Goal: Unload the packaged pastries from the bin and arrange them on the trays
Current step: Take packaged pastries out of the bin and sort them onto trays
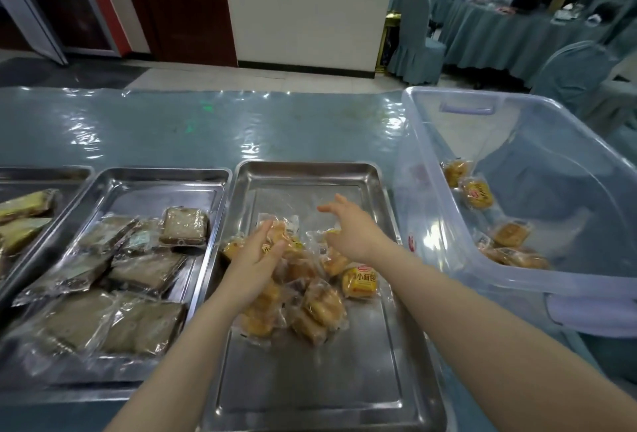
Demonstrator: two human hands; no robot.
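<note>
So both hands are over the middle steel tray (310, 173), the one in the lower centre of the frame. The left hand (256, 257) has its grip curled round one wrapped golden pastry (275, 235) at the top of the pile, fingers wrapped over the packet. The right hand (348, 228) sits just to the right of it with the fingers stretched out and loose, nothing in its grip, hovering over the far edge of the pile of small yellow buns (310, 294). One packet at the pile's right side has a yellow label with red print (360, 281).

The clear plastic bin (482, 294) is at the right of the frame, touching or very near the tray's right rim, can't tell which. A few packaged pastries (510, 235) lie on its bottom, some toward the back (477, 194) and some nearer the front wall.

Left of the middle tray is another steel tray (155, 180) full of flat brownish packaged slices (138, 269), and at the far left edge a third tray (51, 171) with yellowish packets (24, 204). Everything sits on a desk (172, 128) under a shiny teal plastic cover. Upper right of the frame shows covered chairs (417, 35).
</note>
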